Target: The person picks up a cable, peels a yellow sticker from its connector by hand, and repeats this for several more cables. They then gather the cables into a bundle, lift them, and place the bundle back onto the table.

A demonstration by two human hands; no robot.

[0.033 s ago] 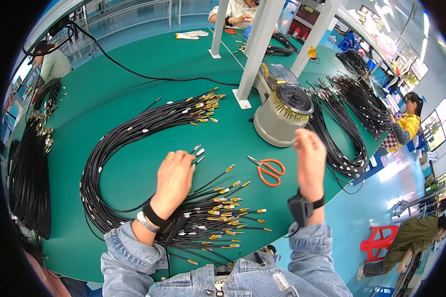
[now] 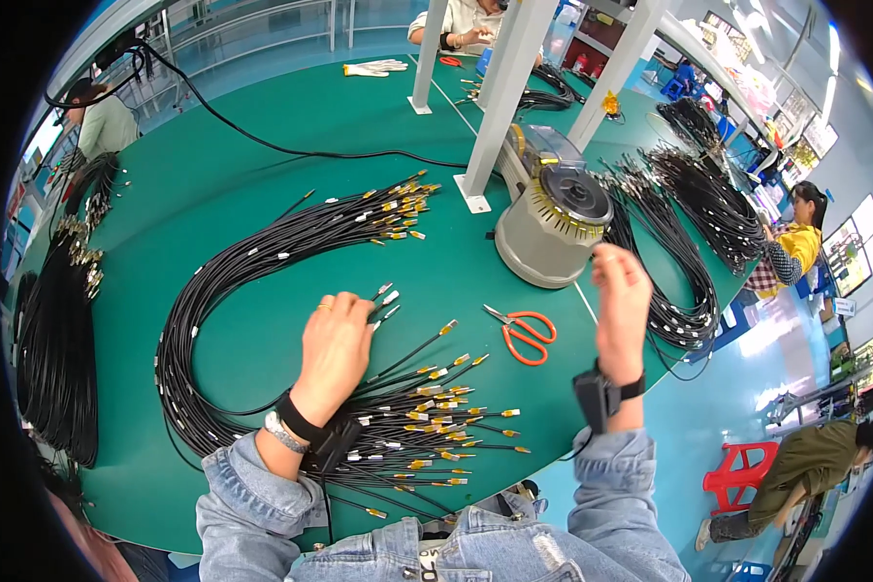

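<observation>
A few thin black cables [image 2: 385, 299] with white-tagged metal ends stick out past the fingers of my left hand [image 2: 338, 339], which is closed around them. Right of the tape dispenser [image 2: 545, 233], my right hand [image 2: 623, 301] is raised with thumb and fingertips pinched together. Whatever the pinch holds is too small to make out. Between my hands lie orange-handled scissors [image 2: 527, 337], blades apart. Beneath and beyond my left forearm a large U-shaped bundle of black cables [image 2: 186, 330] curves over the green table, its yellow-and-white-tagged ends [image 2: 446, 417] fanned to the right.
More cable bundles lie at the left edge [image 2: 58, 359] and on the right side [image 2: 679, 281]. Grey metal posts [image 2: 500, 107] rise behind the dispenser. White gloves [image 2: 374, 68] lie at the back. Several other people are around; a red stool [image 2: 739, 475] stands on the floor.
My right hand has shifted slightly rightward, away from the scissors. My left hand has drifted a little to the left, the cables still in its fingers.
</observation>
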